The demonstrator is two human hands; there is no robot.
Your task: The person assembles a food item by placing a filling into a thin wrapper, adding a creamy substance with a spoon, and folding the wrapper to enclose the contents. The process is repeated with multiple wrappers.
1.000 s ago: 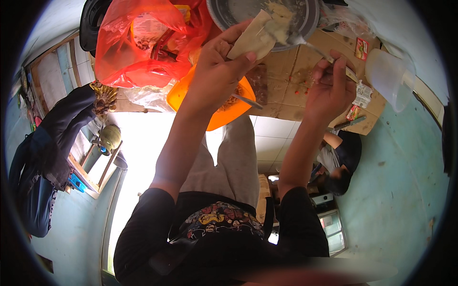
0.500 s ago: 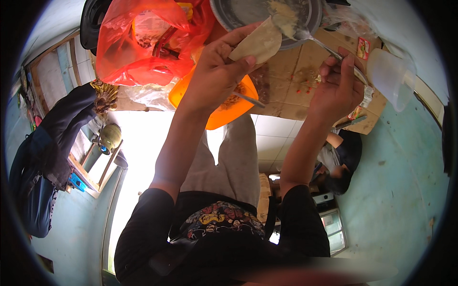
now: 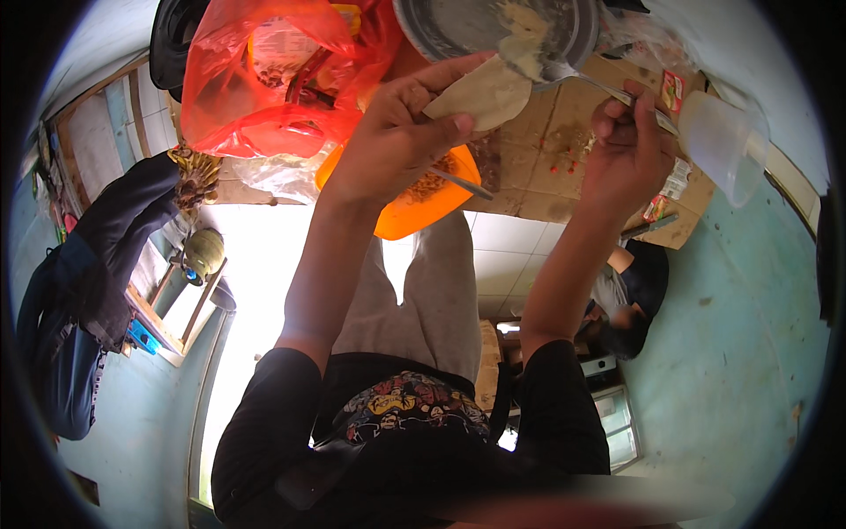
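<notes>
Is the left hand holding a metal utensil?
No, the left hand holds a pale sheet; the right hand holds the utensil.

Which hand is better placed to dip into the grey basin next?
Probably the right hand: it holds the metal utensil, working end near the grey basin; the left hand grips the pale sheet.

Pale sheet (image 3: 485,95) lower and farther right than before, right fingers (image 3: 648,112) also farther right
</notes>
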